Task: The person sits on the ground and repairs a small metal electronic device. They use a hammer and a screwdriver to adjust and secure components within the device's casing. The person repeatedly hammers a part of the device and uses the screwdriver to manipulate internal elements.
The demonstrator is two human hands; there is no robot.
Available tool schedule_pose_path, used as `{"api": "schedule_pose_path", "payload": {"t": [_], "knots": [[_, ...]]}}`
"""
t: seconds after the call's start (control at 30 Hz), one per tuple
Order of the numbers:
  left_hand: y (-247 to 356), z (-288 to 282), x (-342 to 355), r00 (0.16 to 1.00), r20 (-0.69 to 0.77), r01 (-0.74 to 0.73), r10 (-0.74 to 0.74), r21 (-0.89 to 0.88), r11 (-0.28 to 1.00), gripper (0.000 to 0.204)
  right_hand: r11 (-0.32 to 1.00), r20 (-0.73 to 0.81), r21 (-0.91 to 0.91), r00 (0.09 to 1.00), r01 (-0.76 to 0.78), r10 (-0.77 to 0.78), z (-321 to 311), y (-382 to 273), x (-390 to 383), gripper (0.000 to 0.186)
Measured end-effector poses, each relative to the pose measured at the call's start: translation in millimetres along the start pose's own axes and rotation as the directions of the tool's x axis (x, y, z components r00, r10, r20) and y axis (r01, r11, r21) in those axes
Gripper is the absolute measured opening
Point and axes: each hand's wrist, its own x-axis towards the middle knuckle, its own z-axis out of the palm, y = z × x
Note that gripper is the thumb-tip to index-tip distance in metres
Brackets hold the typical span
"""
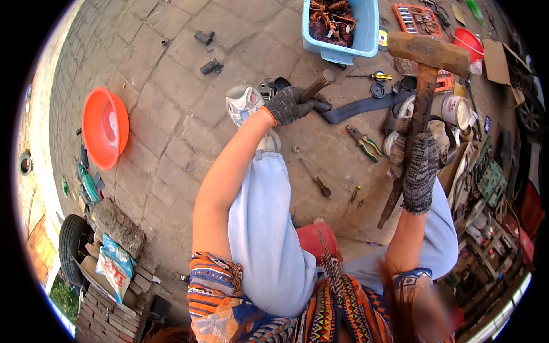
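Observation:
My left hand [287,107], in a dark knitted glove, is closed around a short thick rusty rod [316,86] with a flattened top, perhaps a chisel. A grey metal part with a dark cylinder [267,89] lies just beyond that hand, next to my left shoe [241,102]; the rod's lower end is hidden. In my gloved right hand [421,171] is a hammer [428,52], gripped by its dark handle with the large rusty brown head raised. A flat black strip [366,108] lies on the paving between the hands.
Pliers [364,143] and a screwdriver [316,180] lie on the paving. A blue tub [341,52] of copper-coloured coils stands ahead, beside an orange socket set [417,20]. An orange-red basin [91,128] is at left. Cluttered tools and a paint can [457,111] line the right.

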Motion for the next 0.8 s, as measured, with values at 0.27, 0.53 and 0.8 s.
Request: {"api": "schedule_pose_path", "payload": {"t": [0.27,0.53,0.8], "knots": [[-22.5,1.5,3.2,0.999,0.02,-0.036,0.035,0.041,0.999,0.027,0.722,0.058,-0.632,0.946,0.282,-0.318,41.1,15.4,-13.6,0.026],[-52.9,2.3,-5.6,0.984,-0.108,-0.145,0.144,0.002,0.989,0.026,0.87,-0.083,-0.418,0.943,0.261,-0.323,37.4,-19.9,-15.2,0.03],[-26.8,-10.4,-7.1,0.995,-0.078,0.065,-0.069,-0.058,0.996,0.027,0.562,-0.078,-0.743,0.787,0.363,-0.612,25.2,-44.9,-14.9,0.03]]}}
